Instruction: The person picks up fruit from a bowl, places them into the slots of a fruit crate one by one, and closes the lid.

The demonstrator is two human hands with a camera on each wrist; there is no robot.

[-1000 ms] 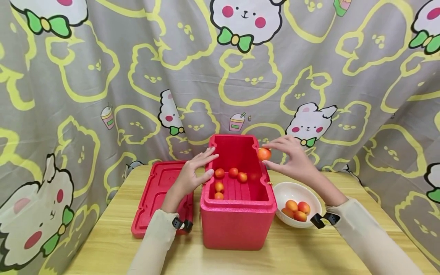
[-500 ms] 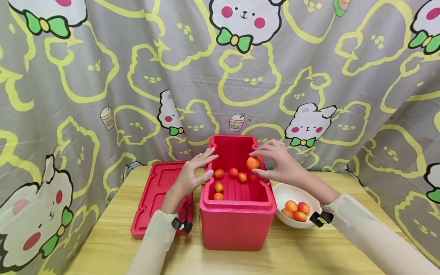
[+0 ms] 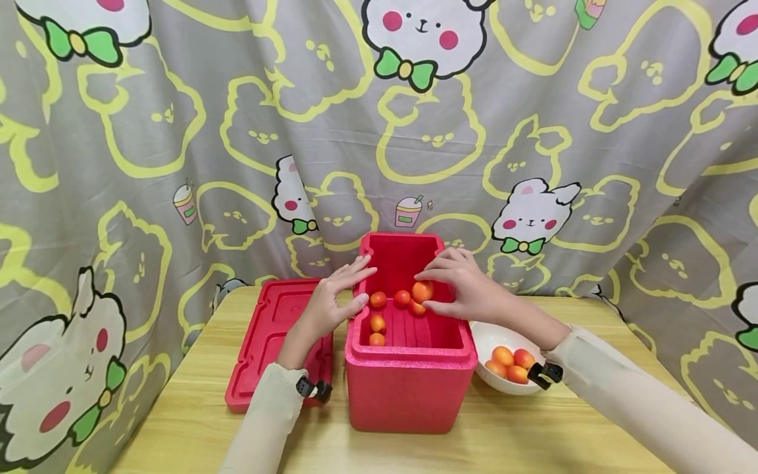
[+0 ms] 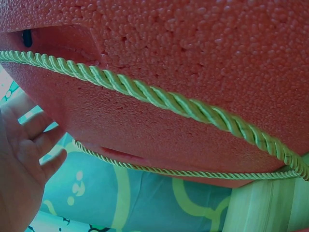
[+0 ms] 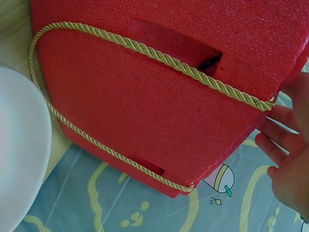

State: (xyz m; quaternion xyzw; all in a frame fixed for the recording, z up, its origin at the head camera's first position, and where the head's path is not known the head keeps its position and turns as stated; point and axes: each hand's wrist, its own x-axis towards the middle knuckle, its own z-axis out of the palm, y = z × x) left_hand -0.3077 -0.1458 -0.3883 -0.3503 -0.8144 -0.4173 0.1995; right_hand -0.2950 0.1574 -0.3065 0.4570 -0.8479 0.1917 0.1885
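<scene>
A red foam box (image 3: 408, 395) stands uncovered on the table, with several small orange-red fruits (image 3: 378, 299), apricot-like, on its floor along the left side and the middle. My right hand (image 3: 464, 283) reaches over the right rim and pinches another apricot-like fruit (image 3: 423, 291) between thumb and fingers, above the ones inside. Fingers extended, my left hand (image 3: 331, 296) rests at the left rim. In the left wrist view that hand (image 4: 24, 159) lies by the box's outer wall. The right wrist view shows the right hand (image 5: 289, 145) at the rim, its fruit hidden.
A white bowl (image 3: 503, 387) with several more fruits (image 3: 516, 374) stands right of the box. The red lid (image 3: 278, 322) lies flat on the left. Gold rope (image 5: 169, 60) hangs along the box's sides. Behind the wooden table (image 3: 177, 415) hangs a patterned curtain (image 3: 331, 131).
My right hand has moved left and down, carrying the fruit from outside the right rim to inside the box. The left hand has stayed in place.
</scene>
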